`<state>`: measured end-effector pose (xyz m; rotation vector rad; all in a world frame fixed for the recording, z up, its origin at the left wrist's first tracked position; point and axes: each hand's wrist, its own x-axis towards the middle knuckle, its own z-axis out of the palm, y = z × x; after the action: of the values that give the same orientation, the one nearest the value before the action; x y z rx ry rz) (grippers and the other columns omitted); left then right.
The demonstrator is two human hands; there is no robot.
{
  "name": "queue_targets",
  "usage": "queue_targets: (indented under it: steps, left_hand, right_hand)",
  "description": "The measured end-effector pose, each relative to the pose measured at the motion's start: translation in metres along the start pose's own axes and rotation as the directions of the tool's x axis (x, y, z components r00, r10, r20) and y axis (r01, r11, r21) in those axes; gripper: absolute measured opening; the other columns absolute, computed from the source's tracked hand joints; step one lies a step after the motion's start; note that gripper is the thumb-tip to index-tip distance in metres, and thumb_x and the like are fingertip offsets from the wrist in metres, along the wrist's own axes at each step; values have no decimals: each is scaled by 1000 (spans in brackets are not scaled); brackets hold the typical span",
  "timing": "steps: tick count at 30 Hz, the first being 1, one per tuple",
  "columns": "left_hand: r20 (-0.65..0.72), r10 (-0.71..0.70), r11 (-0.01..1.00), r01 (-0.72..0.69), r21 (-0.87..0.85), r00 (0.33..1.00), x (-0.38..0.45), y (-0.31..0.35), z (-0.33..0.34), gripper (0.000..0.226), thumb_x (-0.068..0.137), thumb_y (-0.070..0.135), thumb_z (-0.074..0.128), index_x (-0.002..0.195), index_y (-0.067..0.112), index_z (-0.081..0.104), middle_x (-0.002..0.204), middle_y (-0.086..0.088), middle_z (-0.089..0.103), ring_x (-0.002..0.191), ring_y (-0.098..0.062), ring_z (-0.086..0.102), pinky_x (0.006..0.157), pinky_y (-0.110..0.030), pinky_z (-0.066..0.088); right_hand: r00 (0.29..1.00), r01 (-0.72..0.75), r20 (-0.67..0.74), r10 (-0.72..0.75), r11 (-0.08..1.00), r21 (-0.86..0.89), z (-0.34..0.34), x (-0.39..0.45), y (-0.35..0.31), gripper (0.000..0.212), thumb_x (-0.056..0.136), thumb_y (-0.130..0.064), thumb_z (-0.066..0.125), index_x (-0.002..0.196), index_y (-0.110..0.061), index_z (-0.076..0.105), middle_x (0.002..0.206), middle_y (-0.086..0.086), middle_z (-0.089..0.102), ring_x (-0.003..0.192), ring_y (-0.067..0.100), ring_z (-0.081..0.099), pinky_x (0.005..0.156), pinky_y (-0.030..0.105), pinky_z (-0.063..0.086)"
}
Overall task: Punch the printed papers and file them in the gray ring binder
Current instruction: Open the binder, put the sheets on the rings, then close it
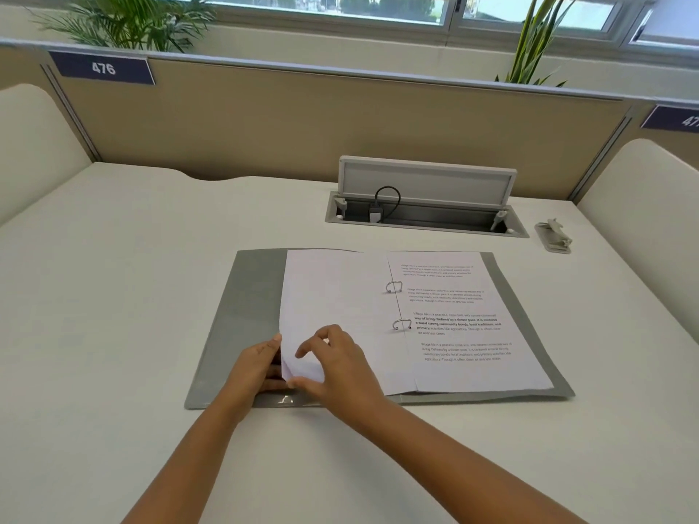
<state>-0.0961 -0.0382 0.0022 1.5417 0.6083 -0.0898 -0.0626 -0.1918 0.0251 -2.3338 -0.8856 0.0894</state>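
Observation:
The gray ring binder (242, 315) lies open on the white desk. Printed papers (465, 327) sit on its right side, threaded on two metal rings (395, 287). More sheets (336, 293) lie turned over on the left side, blank face up. My left hand (253, 368) holds the near left edge of those turned sheets, fingers under the paper. My right hand (336, 364) pinches the same lifted corner between thumb and fingers. A gray hole punch (554, 236) rests at the far right of the desk.
An open cable hatch (425, 200) with a plugged-in black cable is set in the desk behind the binder. A beige partition (302, 122) closes the back. Cream side dividers stand at left (34, 145) and right (643, 191).

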Motion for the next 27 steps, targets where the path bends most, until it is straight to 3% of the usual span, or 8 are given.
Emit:
queue_targets:
  steps: [4,6,9,12,16,19,22,27]
  left_hand:
    - [-52,-3,1000,4,17,999,0,0,2,41,96,39,39,102,9,66,90,-15,72,78,-27,70,64,-28,58]
    - [-50,-6,1000,6,1,999,1,0,2,39,96,39,39,101,10,66,90,-13,72,75,-24,70,61,-27,57]
    - [-23,-12,1000,12,-20,1000,2,0,1,41,96,39,40,101,8,67,87,-12,73,71,-22,70,58,-26,56]
    - [-28,-23,999,22,-34,999,3,-1,0,40,95,39,41,101,9,67,88,-11,73,71,-22,70,57,-25,57]
    - [-30,-29,999,28,-29,999,4,-2,0,40,96,38,41,103,8,67,90,-12,73,73,-23,70,56,-25,57]
    - [-24,-23,999,22,-31,999,5,-3,1,39,96,37,40,102,8,67,90,-12,73,70,-22,70,55,-24,56]
    - [-26,-27,999,27,-17,999,6,-5,-1,39,96,37,40,103,8,66,89,-13,73,72,-23,70,57,-27,57]
    - [-12,-39,999,39,-1,999,7,-6,-2,43,96,40,40,108,7,65,96,-17,72,85,-34,69,71,-40,57]
  right_hand:
    - [1000,-18,1,18,999,45,-5,2,9,23,83,-38,64,98,-21,66,112,-3,53,94,10,51,79,15,39]
    - [992,-113,-40,120,984,137,-10,1,17,14,82,-37,64,89,-24,65,102,-9,52,79,3,50,68,5,36]
    - [934,-260,-164,317,920,295,-25,-3,39,11,80,-30,67,74,-31,58,92,-10,53,67,2,49,67,16,41]
    - [835,-372,-280,474,861,348,-47,-17,72,14,77,-21,69,72,-25,56,89,-3,55,69,3,49,68,23,38]
    - [642,-564,-445,624,778,278,-89,-48,120,12,77,-20,67,72,-23,56,89,1,55,72,19,55,74,36,45]
    - [493,-644,-525,694,696,316,-119,-79,150,7,79,-19,64,77,-17,58,95,7,55,84,30,56,77,37,44]
    - [371,-748,-549,749,591,302,-133,-109,170,11,81,-23,62,82,-13,57,102,15,54,85,37,55,84,48,46]
    - [242,-805,-602,761,503,313,-137,-131,180,13,81,-20,63,90,-10,60,110,23,52,95,43,50,87,56,42]
